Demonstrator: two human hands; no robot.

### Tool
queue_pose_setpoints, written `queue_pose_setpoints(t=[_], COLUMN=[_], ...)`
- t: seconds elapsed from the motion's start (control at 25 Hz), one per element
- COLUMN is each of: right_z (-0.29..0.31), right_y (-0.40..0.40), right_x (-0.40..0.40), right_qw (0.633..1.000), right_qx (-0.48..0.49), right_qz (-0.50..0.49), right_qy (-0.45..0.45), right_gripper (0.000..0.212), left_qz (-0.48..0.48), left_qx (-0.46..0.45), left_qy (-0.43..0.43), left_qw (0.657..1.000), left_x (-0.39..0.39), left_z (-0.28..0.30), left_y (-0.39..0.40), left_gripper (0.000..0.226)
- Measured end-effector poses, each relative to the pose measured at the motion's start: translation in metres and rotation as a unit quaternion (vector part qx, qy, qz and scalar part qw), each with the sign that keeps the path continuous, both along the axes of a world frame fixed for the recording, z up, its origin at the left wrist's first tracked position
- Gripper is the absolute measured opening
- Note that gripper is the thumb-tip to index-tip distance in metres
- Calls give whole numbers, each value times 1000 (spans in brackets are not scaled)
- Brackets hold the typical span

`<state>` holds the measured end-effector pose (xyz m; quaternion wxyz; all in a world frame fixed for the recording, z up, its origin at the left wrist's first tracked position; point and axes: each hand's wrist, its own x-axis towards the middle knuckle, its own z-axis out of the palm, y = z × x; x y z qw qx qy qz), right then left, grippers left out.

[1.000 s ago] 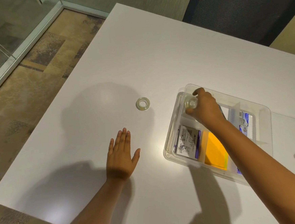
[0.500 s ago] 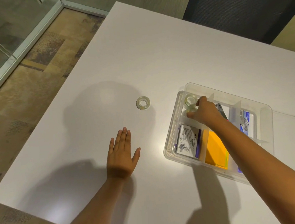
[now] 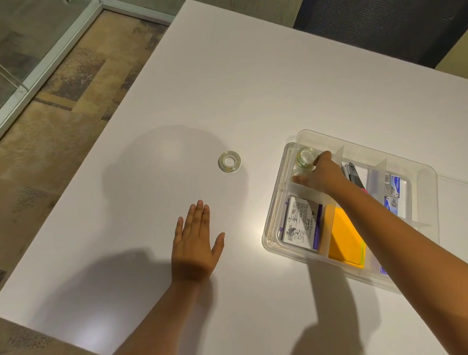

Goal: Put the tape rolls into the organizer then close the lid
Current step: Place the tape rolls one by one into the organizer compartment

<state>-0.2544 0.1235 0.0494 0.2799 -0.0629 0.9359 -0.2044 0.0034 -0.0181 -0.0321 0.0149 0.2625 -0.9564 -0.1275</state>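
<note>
A clear tape roll (image 3: 229, 162) lies flat on the white table (image 3: 219, 80), left of the clear plastic organizer (image 3: 270, 230). Inside the organizer's far-left compartment sits another clear tape roll (image 3: 305, 156), and a second one (image 3: 297, 175) shows partly under my fingers. My right hand (image 3: 323, 174) reaches into that compartment with thumb and fingers spread, touching the rolls without gripping either. My left hand (image 3: 196, 244) rests flat and open on the table, nearer me than the loose roll. The organizer's clear lid (image 3: 467, 201) lies open flat to the right.
The organizer's other compartments hold a purple-and-white box (image 3: 302, 223), orange sticky notes (image 3: 342, 237), a stapler (image 3: 353, 172) and blue-labelled packets (image 3: 394, 190). A dark chair (image 3: 381, 6) stands beyond the table's far edge. The table's left edge drops to the carpeted floor.
My right hand has lowered into the far-left compartment and let go of the roll it held, which now lies there. My left hand and the loose roll have not moved.
</note>
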Motion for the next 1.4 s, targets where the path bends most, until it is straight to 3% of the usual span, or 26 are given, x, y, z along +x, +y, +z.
queue_pose_setpoints(t=[0.28,0.48,0.6,0.72,0.88,1.12,1.32,1.4], right_z=[-3,2,14,25,22,-4,-16,-14], right_y=[-1,-2,-12,-37,-77,-112,-110,-105], right_x=[-4,-5,1,16,39,48,58,62], right_qw=[998,997,987,959,941,920,906,908], right_qx=[-2,10,-21,-82,-72,37,24,18], right_qz=[15,20,22,118,275,389,396,394], right_qy=[59,70,157,243,183,37,145,143], right_gripper=[55,53,43,36,49,75,47,45], left_qz=[-1,0,0,0,-4,-8,-11,-12], left_qx=[-8,-19,-30,-50,-83,-83,-70,-74], left_qy=[2,13,37,78,140,147,126,129], left_qw=[1000,1000,999,996,987,986,989,989], left_x=[1,1,2,4,4,4,3,3], left_z=[-2,-4,-8,-12,-15,-15,-14,-15], left_y=[0,0,1,1,2,1,0,0], left_gripper=[63,62,60,58,55,55,57,57])
